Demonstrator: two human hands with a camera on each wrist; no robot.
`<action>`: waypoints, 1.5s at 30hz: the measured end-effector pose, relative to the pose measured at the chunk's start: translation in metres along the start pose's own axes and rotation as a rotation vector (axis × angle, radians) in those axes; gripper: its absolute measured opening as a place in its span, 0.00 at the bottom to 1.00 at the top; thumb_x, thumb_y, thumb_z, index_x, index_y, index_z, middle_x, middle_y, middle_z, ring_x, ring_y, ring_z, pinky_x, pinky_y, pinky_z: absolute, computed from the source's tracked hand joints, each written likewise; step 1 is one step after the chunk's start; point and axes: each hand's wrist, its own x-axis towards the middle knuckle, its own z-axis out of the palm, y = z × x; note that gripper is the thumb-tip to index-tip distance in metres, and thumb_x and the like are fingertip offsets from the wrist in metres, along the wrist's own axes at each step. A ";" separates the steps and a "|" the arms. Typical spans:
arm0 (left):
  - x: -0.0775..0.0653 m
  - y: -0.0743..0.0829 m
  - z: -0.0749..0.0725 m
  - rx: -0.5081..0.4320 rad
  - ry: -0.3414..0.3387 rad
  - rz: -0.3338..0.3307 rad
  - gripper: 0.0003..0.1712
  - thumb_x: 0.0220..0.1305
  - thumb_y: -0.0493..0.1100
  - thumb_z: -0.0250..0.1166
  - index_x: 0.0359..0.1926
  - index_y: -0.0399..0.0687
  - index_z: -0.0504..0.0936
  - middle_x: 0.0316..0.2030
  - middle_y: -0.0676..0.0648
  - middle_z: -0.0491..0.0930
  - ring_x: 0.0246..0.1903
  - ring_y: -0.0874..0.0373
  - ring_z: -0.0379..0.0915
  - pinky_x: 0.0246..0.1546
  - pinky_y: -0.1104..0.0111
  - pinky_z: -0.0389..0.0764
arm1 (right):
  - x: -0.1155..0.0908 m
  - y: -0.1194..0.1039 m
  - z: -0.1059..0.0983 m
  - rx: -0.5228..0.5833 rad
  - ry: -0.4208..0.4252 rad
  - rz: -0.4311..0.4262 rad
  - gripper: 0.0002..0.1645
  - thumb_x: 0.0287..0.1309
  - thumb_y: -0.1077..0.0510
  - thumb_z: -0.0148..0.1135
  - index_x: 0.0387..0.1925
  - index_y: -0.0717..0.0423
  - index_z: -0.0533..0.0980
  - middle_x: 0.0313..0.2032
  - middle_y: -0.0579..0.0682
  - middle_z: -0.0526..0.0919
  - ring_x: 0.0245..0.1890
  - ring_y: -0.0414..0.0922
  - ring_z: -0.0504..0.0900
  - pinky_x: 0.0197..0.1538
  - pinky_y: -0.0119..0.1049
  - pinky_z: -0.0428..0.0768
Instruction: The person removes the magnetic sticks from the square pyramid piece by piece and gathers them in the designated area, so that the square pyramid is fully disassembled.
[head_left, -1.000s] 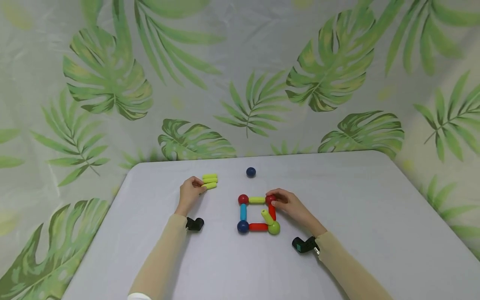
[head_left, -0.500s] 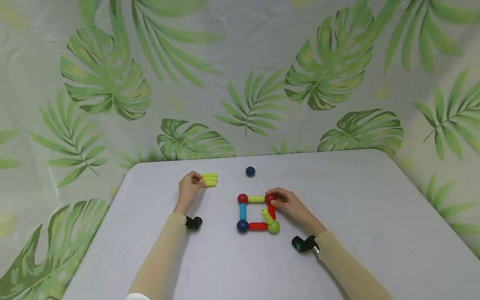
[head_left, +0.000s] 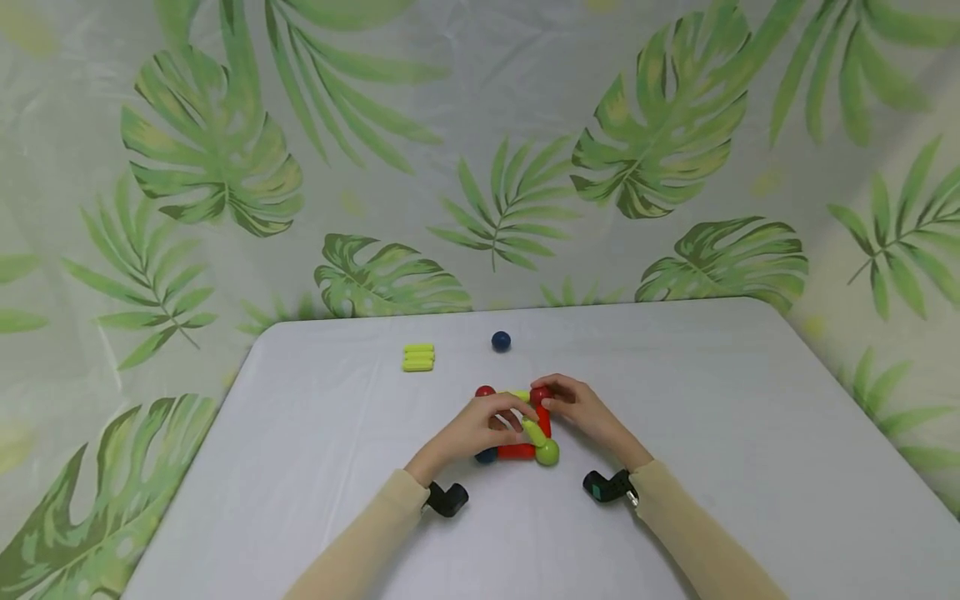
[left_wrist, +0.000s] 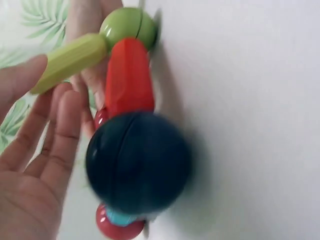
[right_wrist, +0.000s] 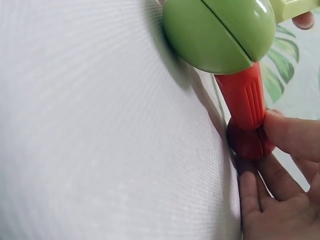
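Observation:
A square of toy rods and balls lies on the table. From its green ball (head_left: 547,452) a yellow-green rod (left_wrist: 72,60) slants upward; my left hand (head_left: 472,429) pinches its free end between thumb and fingertips. My right hand (head_left: 583,410) holds the red ball (right_wrist: 250,142) at the far right corner, thumb and fingers around it. A red rod (right_wrist: 244,97) joins that ball to the green one. Another red rod (left_wrist: 129,75) runs from the green ball to a dark blue ball (left_wrist: 139,162). The left hand hides most of the light blue rod in the head view.
Several loose yellow-green rods (head_left: 417,357) lie side by side at the back left of the white table (head_left: 712,392). A loose dark blue ball (head_left: 501,341) sits behind the square. Leaf-patterned cloth (head_left: 495,167) hangs behind the table.
My left hand has left the loose rods at the back left and moved right and nearer, over the square to the slanted rod. My right hand stays at the red ball.

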 end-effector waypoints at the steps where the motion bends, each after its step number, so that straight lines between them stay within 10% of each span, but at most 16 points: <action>1: 0.001 0.000 0.003 0.022 0.020 0.007 0.13 0.59 0.32 0.67 0.46 0.39 0.80 0.44 0.45 0.79 0.40 0.54 0.77 0.41 0.69 0.79 | 0.000 -0.002 0.000 0.004 -0.004 -0.004 0.19 0.65 0.64 0.56 0.56 0.66 0.72 0.54 0.62 0.75 0.54 0.56 0.73 0.58 0.49 0.70; 19: -0.003 -0.012 0.008 0.099 0.274 -0.041 0.09 0.56 0.32 0.70 0.34 0.41 0.76 0.35 0.48 0.76 0.35 0.58 0.76 0.37 0.71 0.80 | 0.001 -0.001 0.000 -0.006 -0.003 0.001 0.19 0.66 0.64 0.56 0.57 0.65 0.72 0.55 0.63 0.75 0.54 0.57 0.73 0.59 0.52 0.69; 31: -0.041 -0.042 -0.067 0.018 0.740 -0.443 0.11 0.54 0.32 0.71 0.39 0.34 0.81 0.38 0.39 0.81 0.38 0.51 0.79 0.35 0.69 0.78 | 0.000 0.001 0.001 -0.038 0.008 0.039 0.19 0.66 0.63 0.55 0.58 0.63 0.72 0.56 0.61 0.74 0.55 0.56 0.72 0.60 0.51 0.69; 37: -0.047 -0.059 -0.093 0.094 0.776 -0.621 0.10 0.57 0.34 0.69 0.40 0.34 0.80 0.36 0.41 0.79 0.31 0.55 0.75 0.29 0.72 0.75 | 0.000 0.004 0.002 -0.032 0.011 0.038 0.19 0.66 0.63 0.56 0.57 0.61 0.73 0.55 0.59 0.75 0.55 0.55 0.72 0.60 0.49 0.69; 45: -0.043 -0.063 -0.101 0.245 0.791 -0.616 0.08 0.56 0.32 0.68 0.35 0.34 0.77 0.31 0.40 0.77 0.27 0.53 0.73 0.27 0.69 0.73 | 0.000 0.003 0.001 -0.030 0.022 0.041 0.18 0.65 0.64 0.56 0.57 0.59 0.74 0.54 0.58 0.75 0.55 0.54 0.72 0.59 0.49 0.70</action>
